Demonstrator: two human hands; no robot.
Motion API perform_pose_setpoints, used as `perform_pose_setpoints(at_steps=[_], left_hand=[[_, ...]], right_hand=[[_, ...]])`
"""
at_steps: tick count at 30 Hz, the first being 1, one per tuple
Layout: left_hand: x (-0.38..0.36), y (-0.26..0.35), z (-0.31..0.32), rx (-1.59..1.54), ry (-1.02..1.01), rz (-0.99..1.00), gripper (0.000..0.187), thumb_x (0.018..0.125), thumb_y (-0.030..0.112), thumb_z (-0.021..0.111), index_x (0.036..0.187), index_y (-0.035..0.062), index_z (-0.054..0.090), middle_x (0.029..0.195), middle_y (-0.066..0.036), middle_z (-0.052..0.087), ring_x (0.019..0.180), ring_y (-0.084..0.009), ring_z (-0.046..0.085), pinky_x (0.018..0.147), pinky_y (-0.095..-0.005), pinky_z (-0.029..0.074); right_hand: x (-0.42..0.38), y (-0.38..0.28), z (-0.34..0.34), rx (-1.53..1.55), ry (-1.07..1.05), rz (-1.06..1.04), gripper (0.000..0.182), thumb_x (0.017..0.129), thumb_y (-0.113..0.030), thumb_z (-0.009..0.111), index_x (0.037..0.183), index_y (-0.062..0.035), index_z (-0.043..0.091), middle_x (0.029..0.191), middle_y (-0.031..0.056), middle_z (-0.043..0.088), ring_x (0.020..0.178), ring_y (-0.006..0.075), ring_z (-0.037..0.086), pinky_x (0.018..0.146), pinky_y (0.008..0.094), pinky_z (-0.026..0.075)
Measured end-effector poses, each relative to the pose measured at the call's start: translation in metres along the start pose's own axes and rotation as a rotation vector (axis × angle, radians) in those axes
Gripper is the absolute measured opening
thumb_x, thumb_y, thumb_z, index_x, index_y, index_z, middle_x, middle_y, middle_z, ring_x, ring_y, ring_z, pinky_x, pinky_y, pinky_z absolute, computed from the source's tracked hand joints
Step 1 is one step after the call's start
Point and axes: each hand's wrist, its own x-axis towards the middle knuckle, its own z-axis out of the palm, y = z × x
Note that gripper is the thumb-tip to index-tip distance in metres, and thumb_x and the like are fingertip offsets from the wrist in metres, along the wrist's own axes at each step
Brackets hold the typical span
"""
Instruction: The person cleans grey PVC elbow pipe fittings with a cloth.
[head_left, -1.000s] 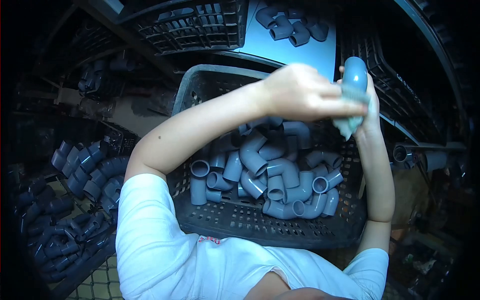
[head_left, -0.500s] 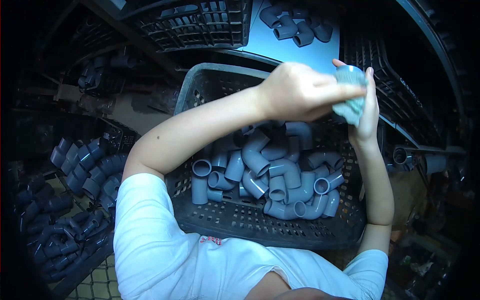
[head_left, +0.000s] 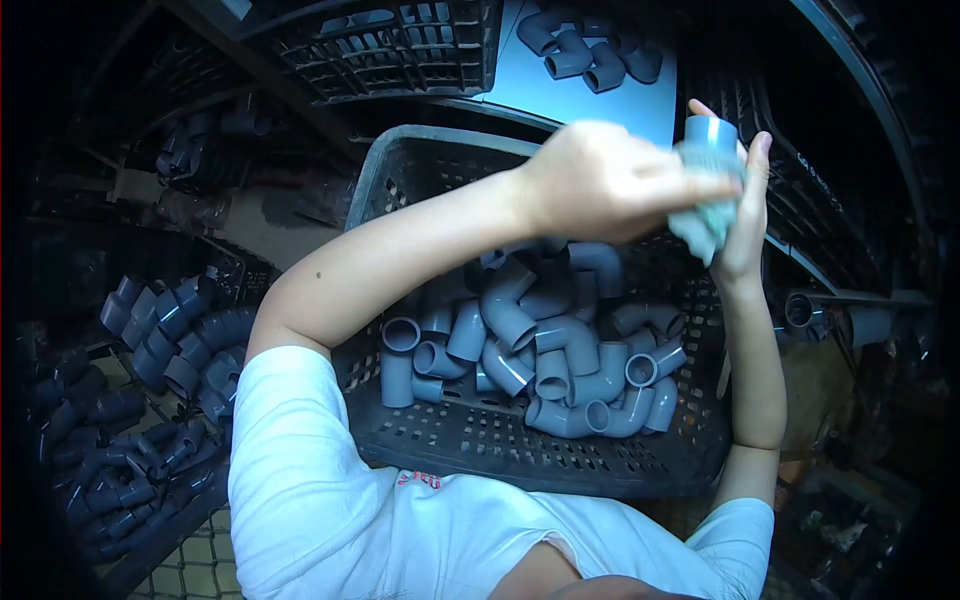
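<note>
My left hand (head_left: 605, 180) is closed, pressing a pale green cloth (head_left: 705, 225) around a grey pipe fitting (head_left: 711, 133). Only the upper end of that fitting shows above the cloth; its lower part is covered. From the other side, my right hand (head_left: 745, 215) grips the fitting, with the thumb and a fingertip sticking up beside it. Both hands are over the far right part of a black plastic crate (head_left: 450, 150). Below them in the crate lies a pile of grey pipe elbows (head_left: 567, 345).
More grey elbows (head_left: 600, 60) lie on a white surface (head_left: 520, 100) beyond the crate. Another black crate (head_left: 390, 60) stands at the back, with stacked crates (head_left: 810, 190) to the right. Piles of grey fittings (head_left: 160, 330) are at the left.
The fitting, cloth and right hand have shifted slightly to the right. The cloth sits lower on the fitting, so more of its grey end shows.
</note>
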Motion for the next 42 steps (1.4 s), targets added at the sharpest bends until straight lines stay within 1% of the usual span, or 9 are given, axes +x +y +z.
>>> perform_pose_setpoints(at_steps=[2, 8, 12, 20, 22, 27, 35, 39, 42], left_hand=[[-0.001, -0.014, 0.008, -0.061, 0.158, -0.084, 0.063, 0.068, 0.005, 0.072, 0.129, 0.0198, 0.066, 0.091, -0.007, 0.074, 0.069, -0.0226, 0.071, 0.060, -0.0338, 0.057], [-0.007, 0.012, 0.013, -0.086, 0.086, 0.098, 0.060, 0.068, 0.007, 0.072, 0.126, 0.0207, 0.068, 0.064, 0.002, 0.055, 0.052, -0.0165, 0.058, 0.049, -0.0297, 0.048], [0.001, -0.005, 0.008, -0.086, 0.185, -0.114, 0.065, 0.068, 0.001, 0.070, 0.130, 0.0174, 0.065, 0.089, -0.009, 0.073, 0.068, -0.0248, 0.070, 0.060, -0.0349, 0.056], [-0.006, 0.024, 0.006, 0.050, 0.034, 0.161, 0.048, 0.083, 0.021, 0.070, 0.130, 0.0251, 0.065, 0.069, 0.005, 0.052, 0.061, -0.0085, 0.062, 0.052, -0.0236, 0.048], [-0.004, 0.017, 0.008, 0.073, 0.096, 0.081, 0.052, 0.077, 0.022, 0.072, 0.129, 0.0222, 0.067, 0.063, 0.005, 0.043, 0.051, -0.0097, 0.050, 0.049, -0.0257, 0.043], [-0.002, 0.000, 0.008, 0.083, 0.192, -0.264, 0.064, 0.073, 0.001, 0.068, 0.136, 0.0096, 0.060, 0.088, -0.011, 0.072, 0.070, -0.0275, 0.069, 0.062, -0.0367, 0.056], [-0.006, 0.018, 0.016, 0.107, 0.101, 0.020, 0.055, 0.076, 0.016, 0.070, 0.131, 0.0188, 0.065, 0.063, 0.003, 0.049, 0.051, -0.0114, 0.051, 0.048, -0.0268, 0.042], [-0.002, -0.004, 0.014, 0.115, 0.174, -0.191, 0.062, 0.072, 0.004, 0.071, 0.132, 0.0135, 0.064, 0.080, -0.005, 0.069, 0.064, -0.0205, 0.067, 0.057, -0.0342, 0.054], [-0.009, 0.009, 0.013, 0.049, 0.082, -0.123, 0.062, 0.072, 0.004, 0.071, 0.132, 0.0147, 0.063, 0.074, -0.003, 0.064, 0.061, -0.0183, 0.064, 0.054, -0.0320, 0.053]], right_hand=[[-0.002, 0.001, 0.013, -0.061, 0.077, -0.081, 0.080, 0.105, -0.061, 0.013, 0.134, 0.0012, 0.056, 0.107, 0.0098, 0.069, 0.099, 0.0161, 0.066, 0.089, 0.0298, 0.053], [0.001, 0.006, -0.008, -0.149, -0.046, -0.024, 0.085, 0.103, -0.064, 0.009, 0.141, -0.0013, 0.051, 0.098, 0.0076, 0.067, 0.092, 0.0130, 0.065, 0.084, 0.0279, 0.053], [0.000, 0.007, 0.000, -0.050, -0.129, -0.062, 0.087, 0.102, -0.066, 0.010, 0.145, -0.0001, 0.047, 0.118, 0.0129, 0.067, 0.111, 0.0202, 0.065, 0.101, 0.0324, 0.049], [0.010, 0.007, -0.019, 0.449, -0.383, 0.262, 0.083, 0.100, -0.067, 0.029, 0.141, 0.0033, 0.050, 0.088, 0.0048, 0.066, 0.072, 0.0110, 0.064, 0.064, 0.0238, 0.052], [0.006, 0.005, -0.008, 0.410, -0.210, 0.319, 0.078, 0.100, -0.064, 0.033, 0.134, 0.0021, 0.055, 0.094, 0.0062, 0.069, 0.076, 0.0129, 0.068, 0.067, 0.0258, 0.056], [-0.015, -0.008, 0.025, 0.381, -0.016, 0.077, 0.056, 0.111, -0.044, 0.026, 0.136, 0.0002, 0.049, 0.128, 0.0112, 0.060, 0.120, 0.0160, 0.059, 0.103, 0.0333, 0.046], [-0.002, 0.003, -0.001, 0.333, 0.065, 0.257, 0.062, 0.107, -0.053, 0.034, 0.129, 0.0002, 0.057, 0.105, 0.0130, 0.069, 0.091, 0.0179, 0.071, 0.081, 0.0313, 0.058], [0.000, -0.008, 0.019, 0.518, 0.146, 0.236, 0.062, 0.105, -0.056, 0.037, 0.132, -0.0035, 0.055, 0.117, 0.0123, 0.066, 0.100, 0.0161, 0.069, 0.088, 0.0304, 0.057], [-0.004, 0.002, 0.006, 0.308, 0.110, 0.250, 0.058, 0.104, -0.054, 0.043, 0.128, -0.0028, 0.057, 0.113, 0.0116, 0.067, 0.099, 0.0152, 0.069, 0.087, 0.0308, 0.058]])
